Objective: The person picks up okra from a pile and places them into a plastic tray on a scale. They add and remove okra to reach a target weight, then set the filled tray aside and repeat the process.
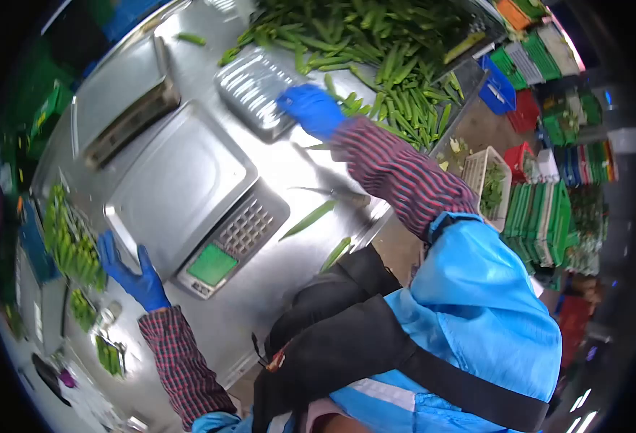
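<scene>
My right hand (310,110), in a blue glove, has its fingers closed on the right edge of a clear plastic tray (249,86). This tray rests on the steel table (217,328), beside a large heap of green okra (404,90). My left hand (136,280), also gloved in blue, is open with thumb and fingers apart, at the near left edge of the weighing scale's metal pan (181,184). The scale's keypad (246,225) and its lit green display (213,264) face me. Between the scale and my right sleeve lies a knife (339,195), partly blurred.
A second metal scale (119,97) stands beyond the first. Bundled green pods (72,238) lie at the left, near scissors (116,350). Loose okra (309,219) lies near the table's front edge. Stacked green crates (538,224) and a white basket (487,184) stand to the right.
</scene>
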A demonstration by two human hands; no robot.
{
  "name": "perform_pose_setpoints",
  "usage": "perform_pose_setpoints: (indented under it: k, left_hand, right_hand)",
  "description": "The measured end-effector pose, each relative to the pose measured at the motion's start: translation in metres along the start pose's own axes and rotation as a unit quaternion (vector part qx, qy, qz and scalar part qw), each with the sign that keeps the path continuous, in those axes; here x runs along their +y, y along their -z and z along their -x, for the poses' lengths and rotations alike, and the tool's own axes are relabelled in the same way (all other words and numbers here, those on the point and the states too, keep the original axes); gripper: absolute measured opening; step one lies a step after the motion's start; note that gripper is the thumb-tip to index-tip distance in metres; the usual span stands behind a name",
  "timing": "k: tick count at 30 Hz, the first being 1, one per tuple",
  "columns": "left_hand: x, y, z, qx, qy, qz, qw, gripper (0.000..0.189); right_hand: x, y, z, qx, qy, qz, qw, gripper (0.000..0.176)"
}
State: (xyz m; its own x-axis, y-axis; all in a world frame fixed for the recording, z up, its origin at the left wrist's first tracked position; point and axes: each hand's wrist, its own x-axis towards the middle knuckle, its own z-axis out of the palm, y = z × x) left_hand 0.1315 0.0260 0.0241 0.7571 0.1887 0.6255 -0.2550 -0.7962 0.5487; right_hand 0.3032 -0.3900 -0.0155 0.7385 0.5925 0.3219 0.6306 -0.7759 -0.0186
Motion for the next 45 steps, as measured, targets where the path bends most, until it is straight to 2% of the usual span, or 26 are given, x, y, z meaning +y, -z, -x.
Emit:
perform_pose_setpoints:
  k: [1, 3, 5, 7, 9, 12, 13, 15, 16, 17, 19, 21, 22, 23, 24, 25, 26, 27, 29, 31, 33, 35, 37, 39, 41, 45]
  left_hand:
    - [0.016, -0.008, -0.005, -0.032, 0.008, 0.0, 0.999, 0.057]
    - [0.04, -0.021, -0.011, -0.069, -0.002, -0.05, 0.996, 0.057]
    - [0.067, -0.038, -0.016, -0.082, 0.035, -0.014, 0.996, 0.056]
    - [0.091, -0.057, -0.019, -0.107, 0.034, -0.009, 0.994, 0.055]
    - [0.104, -0.078, -0.03, -0.13, 0.036, -0.005, 0.991, 0.055]
    - [0.135, -0.112, -0.055, -0.275, -0.072, -0.048, 0.957, 0.058]
    - [0.147, -0.124, -0.064, -0.282, -0.074, -0.048, 0.955, 0.058]
    - [0.166, -0.145, -0.083, -0.321, -0.248, -0.145, 0.902, 0.059]
    - [0.182, -0.151, -0.092, -0.321, -0.299, -0.154, 0.885, 0.056]
    - [0.178, -0.152, -0.093, -0.324, -0.296, -0.153, 0.885, 0.056]
    - [0.16, -0.145, -0.096, -0.375, -0.377, -0.124, 0.838, 0.047]
    - [0.159, -0.134, -0.093, -0.353, -0.383, -0.126, 0.844, 0.039]
    - [0.149, -0.124, -0.088, -0.362, -0.362, -0.173, 0.841, 0.039]
    - [0.139, -0.114, -0.082, -0.371, -0.34, -0.218, 0.836, 0.04]
    - [0.123, -0.103, -0.072, -0.371, -0.338, -0.219, 0.837, 0.04]
    - [0.105, -0.094, -0.061, -0.403, -0.301, -0.243, 0.829, 0.044]
    - [0.096, -0.092, -0.055, -0.435, -0.264, -0.265, 0.819, 0.048]
    - [0.104, -0.094, -0.055, -0.434, -0.262, -0.264, 0.82, 0.048]
    - [0.14, -0.096, -0.058, -0.474, -0.115, -0.134, 0.863, 0.06]
    - [0.174, -0.117, -0.065, -0.465, -0.09, -0.064, 0.878, 0.065]
    - [0.21, -0.154, -0.076, -0.408, -0.056, 0.04, 0.911, 0.056]
    - [0.233, -0.21, -0.082, -0.433, -0.009, 0.126, 0.893, 0.052]
    - [0.263, -0.279, -0.087, -0.467, 0.024, 0.23, 0.854, 0.05]
    - [0.269, -0.364, -0.085, -0.479, -0.056, 0.227, 0.846, 0.051]
    - [0.285, -0.45, -0.078, -0.461, -0.006, 0.317, 0.828, 0.058]
    - [0.325, -0.561, -0.064, -0.507, 0.089, 0.218, 0.829, 0.079]
  right_hand:
    - [0.012, -0.023, -0.007, -0.098, -0.001, 0.049, 0.994, 0.025]
    - [0.027, -0.027, -0.006, -0.026, 0.09, -0.039, 0.995, 0.024]
    - [0.026, -0.034, -0.011, -0.105, 0.104, 0.023, 0.989, 0.013]
    - [0.029, -0.026, -0.015, -0.089, 0.139, -0.005, 0.986, 0.012]
    - [0.036, -0.026, -0.021, -0.095, 0.117, -0.062, 0.987, 0.01]
    - [0.04, -0.043, -0.02, 0.051, 0.147, -0.088, 0.984, 0.013]
    - [0.039, -0.039, -0.018, 0.074, 0.141, -0.125, 0.979, 0.013]
    - [0.025, -0.024, -0.016, 0.06, 0.141, -0.153, 0.976, 0.012]
    - [0.011, -0.013, -0.011, 0.118, 0.152, -0.181, 0.965, 0.013]
    - [-0.001, 0.001, -0.002, 0.176, 0.161, -0.207, 0.949, 0.013]
    - [-0.003, 0.039, 0.018, 0.118, 0.15, -0.282, 0.94, 0.021]
    - [0.018, 0.037, 0.048, 0.216, 0.04, -0.427, 0.877, 0.038]
    - [0.036, 0.03, 0.068, 0.185, -0.068, -0.49, 0.849, 0.038]
    - [0.061, 0.02, 0.099, 0.309, -0.089, -0.479, 0.817, 0.047]
    - [0.08, 0.024, 0.129, 0.208, -0.328, -0.452, 0.803, 0.059]
    - [0.11, 0.043, 0.146, 0.186, -0.371, -0.234, 0.879, 0.064]
    - [0.147, 0.026, 0.179, 0.158, -0.384, -0.09, 0.905, 0.073]
    - [0.17, 0.021, 0.207, 0.124, -0.442, -0.012, 0.888, 0.081]
    - [0.192, 0.021, 0.218, 0.088, -0.495, 0.065, 0.862, 0.091]
    - [0.203, 0.027, 0.213, -0.094, -0.667, -0.047, 0.738, 0.106]
    - [0.206, 0.024, 0.203, -0.128, -0.662, -0.028, 0.738, 0.111]
    - [0.201, 0.032, 0.192, -0.196, -0.657, -0.018, 0.727, 0.115]
    - [0.208, 0.022, 0.199, -0.187, -0.654, -0.059, 0.731, 0.117]
    - [0.204, 0.024, 0.198, -0.097, -0.654, -0.081, 0.746, 0.112]
    - [0.206, 0.021, 0.199, -0.113, -0.646, -0.097, 0.749, 0.116]
    - [0.205, 0.023, 0.209, -0.13, -0.605, -0.074, 0.782, 0.12]
